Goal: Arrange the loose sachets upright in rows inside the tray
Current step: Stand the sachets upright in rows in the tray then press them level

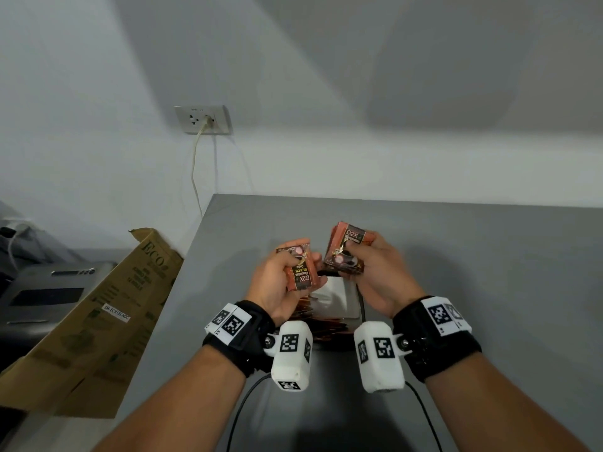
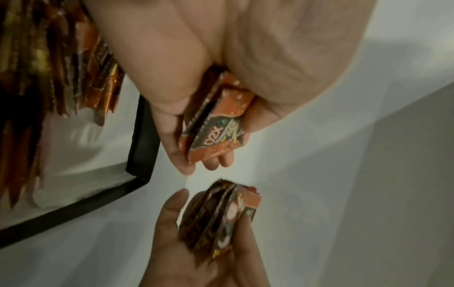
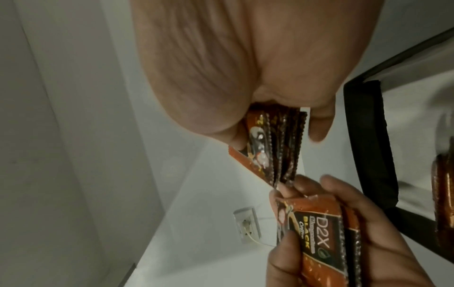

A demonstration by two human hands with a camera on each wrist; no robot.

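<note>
Both hands are raised just above the far end of a shallow silver tray (image 1: 341,296) with a black rim (image 2: 142,136). My left hand (image 1: 293,267) grips a few orange and black D2X coffee sachets (image 1: 301,272), the front one with its print upside down. My right hand (image 1: 360,252) grips a thicker stack of the same sachets (image 1: 346,252), thumb on the front face. The two bundles nearly touch (image 3: 282,186). More sachets (image 2: 49,68) stand packed on edge in the near part of the tray, partly hidden behind my wrists in the head view.
The tray sits on a grey table (image 1: 473,256) against a white wall. A folded cardboard box (image 1: 107,308) leans at the table's left edge beside a grey machine (image 1: 49,288). A wall socket (image 1: 204,120) has a cable hanging down. Black wrist-camera cables trail over the near table.
</note>
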